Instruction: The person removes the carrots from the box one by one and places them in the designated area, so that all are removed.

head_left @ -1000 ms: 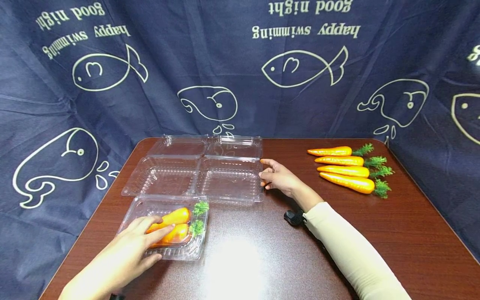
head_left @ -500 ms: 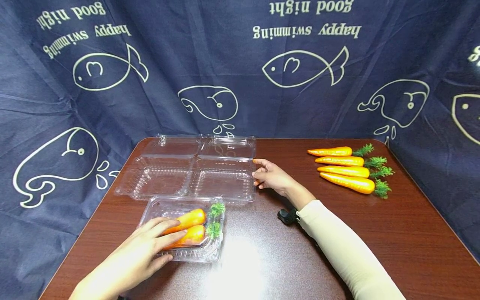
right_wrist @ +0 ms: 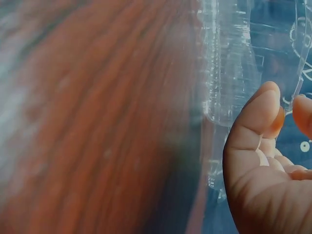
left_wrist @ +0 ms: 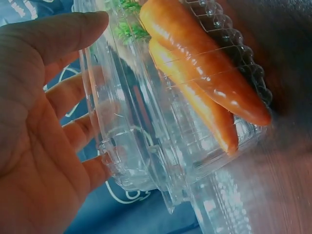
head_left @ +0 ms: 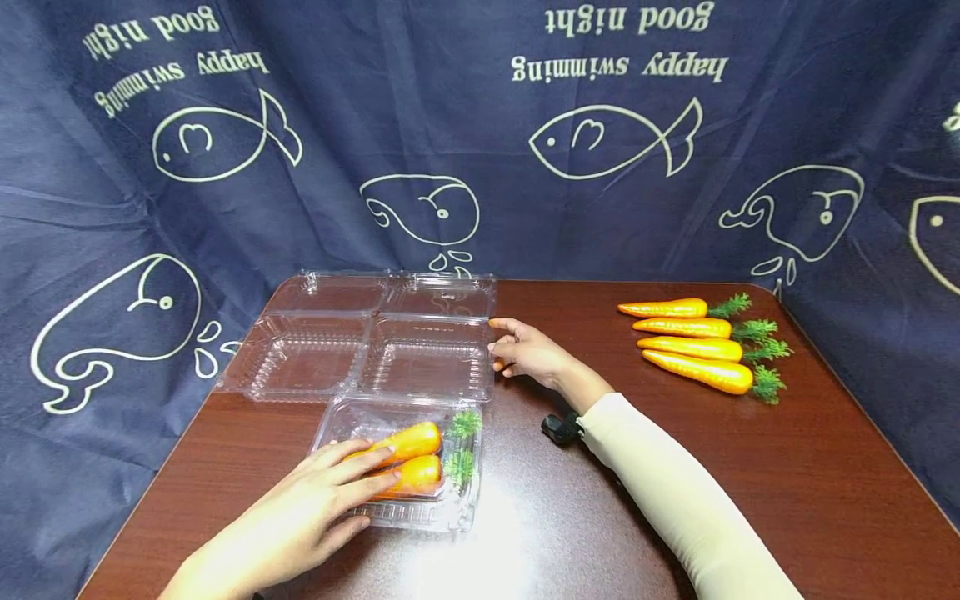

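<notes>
In the head view my left hand rests with extended fingers on a lidded clear plastic clamshell container. Inside lie two toy carrots with green tops, partly covered by the fingers. The left wrist view shows the thumb and fingers spread beside the plastic, the carrots beyond them. My right hand touches the right edge of an open clear container with its fingertips. A second open container sits against that one on the left. Both have their lids folded back.
Several loose carrots lie in a row on the right of the brown table, tops pointing right. A blue printed cloth hangs behind the table's far edge. Strong glare covers the tabletop near the front middle.
My left hand has slid the carrot-filled container to the right. My right hand has moved left, and both open containers have shifted left with it. The loose carrots have stayed put.
</notes>
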A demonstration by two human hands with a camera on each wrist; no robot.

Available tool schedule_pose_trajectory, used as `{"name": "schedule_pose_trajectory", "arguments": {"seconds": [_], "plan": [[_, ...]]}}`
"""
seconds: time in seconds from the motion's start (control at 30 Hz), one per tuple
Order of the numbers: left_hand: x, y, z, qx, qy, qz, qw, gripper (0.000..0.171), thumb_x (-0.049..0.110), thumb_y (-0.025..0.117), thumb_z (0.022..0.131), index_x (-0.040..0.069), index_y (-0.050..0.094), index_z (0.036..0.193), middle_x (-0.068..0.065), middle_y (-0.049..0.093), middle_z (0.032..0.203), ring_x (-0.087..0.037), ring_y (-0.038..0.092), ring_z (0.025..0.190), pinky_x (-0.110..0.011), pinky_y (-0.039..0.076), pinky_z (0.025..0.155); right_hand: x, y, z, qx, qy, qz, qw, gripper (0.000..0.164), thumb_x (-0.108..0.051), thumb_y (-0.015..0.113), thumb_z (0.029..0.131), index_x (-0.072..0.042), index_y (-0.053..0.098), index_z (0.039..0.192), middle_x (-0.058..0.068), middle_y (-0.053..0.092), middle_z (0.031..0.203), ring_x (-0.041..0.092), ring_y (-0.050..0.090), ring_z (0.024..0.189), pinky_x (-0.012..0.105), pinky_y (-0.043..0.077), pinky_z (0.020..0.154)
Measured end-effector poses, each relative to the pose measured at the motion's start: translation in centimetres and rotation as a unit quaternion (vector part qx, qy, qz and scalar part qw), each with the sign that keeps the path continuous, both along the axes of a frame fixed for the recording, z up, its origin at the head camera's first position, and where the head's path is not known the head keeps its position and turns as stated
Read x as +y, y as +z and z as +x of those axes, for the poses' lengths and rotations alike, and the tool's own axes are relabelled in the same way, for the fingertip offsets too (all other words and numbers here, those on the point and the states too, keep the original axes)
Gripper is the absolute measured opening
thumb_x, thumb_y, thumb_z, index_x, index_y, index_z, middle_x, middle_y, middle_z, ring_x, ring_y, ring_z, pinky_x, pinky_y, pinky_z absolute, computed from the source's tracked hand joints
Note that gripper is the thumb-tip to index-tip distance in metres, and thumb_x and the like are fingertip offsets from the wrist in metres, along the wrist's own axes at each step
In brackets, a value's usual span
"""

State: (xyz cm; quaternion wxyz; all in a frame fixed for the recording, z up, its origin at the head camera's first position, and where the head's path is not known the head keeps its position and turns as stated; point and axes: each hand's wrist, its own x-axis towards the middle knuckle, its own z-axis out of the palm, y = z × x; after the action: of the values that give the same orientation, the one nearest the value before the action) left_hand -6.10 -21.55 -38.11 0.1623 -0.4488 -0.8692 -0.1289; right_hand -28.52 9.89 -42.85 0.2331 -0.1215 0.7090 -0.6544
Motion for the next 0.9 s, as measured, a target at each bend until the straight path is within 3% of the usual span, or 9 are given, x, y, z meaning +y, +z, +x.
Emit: {"name": "schedule_pose_trajectory", "arguments": {"seconds": [0.13,0.37,0.67,0.9], "plan": [[0.2,-0.1,0.1,-0.002,0.000,-0.003,1.0000,0.060,0.020,0.081,0.073,0.022,0.064,0.131,0.001,0.057,0.139,-0.028,0.051,0.125,-0.049,0.044,0.093,-0.9,-0.1,-0.4,-0.004,0.004,0.009,1.000,0.057,-0.005,0.057,0.099,-0.006,0.032,0.150,0.007,0.057,0.090,0.014,0.060,0.071,0.026,0.050,0.059],[0.7,-0.2,0.1,-0.004,0.003,-0.003,1.0000,0.061,0.020,0.081,0.074,0.023,0.063,0.132,0.002,0.056,0.140,-0.030,0.051,0.126,-0.053,0.046,0.092,-2.6,0.3,-0.8,-0.004,0.015,0.015,1.000,0.055,-0.004,0.058,0.097,-0.003,0.035,0.147,0.006,0.057,0.088,0.015,0.060,0.070,0.025,0.050,0.059],[1.9,-0.3,-0.3,0.016,-0.018,-0.001,0.9997,0.059,0.020,0.081,0.074,0.018,0.065,0.130,-0.002,0.057,0.138,-0.031,0.052,0.124,-0.052,0.047,0.091,-3.8,1.4,-0.5,0.003,0.017,0.026,0.999,0.054,-0.003,0.058,0.097,-0.001,0.035,0.146,0.007,0.057,0.089,0.016,0.059,0.069,0.024,0.049,0.057],[3.3,-0.4,-0.5,0.017,-0.026,-0.016,0.9994,0.059,0.022,0.083,0.074,0.019,0.065,0.129,-0.003,0.057,0.138,-0.029,0.051,0.126,-0.051,0.047,0.092,-3.6,1.1,-0.8,-0.017,0.018,0.016,1.000,0.054,-0.007,0.055,0.099,-0.001,0.033,0.148,0.009,0.056,0.097,0.017,0.063,0.074,0.025,0.050,0.061]]}}
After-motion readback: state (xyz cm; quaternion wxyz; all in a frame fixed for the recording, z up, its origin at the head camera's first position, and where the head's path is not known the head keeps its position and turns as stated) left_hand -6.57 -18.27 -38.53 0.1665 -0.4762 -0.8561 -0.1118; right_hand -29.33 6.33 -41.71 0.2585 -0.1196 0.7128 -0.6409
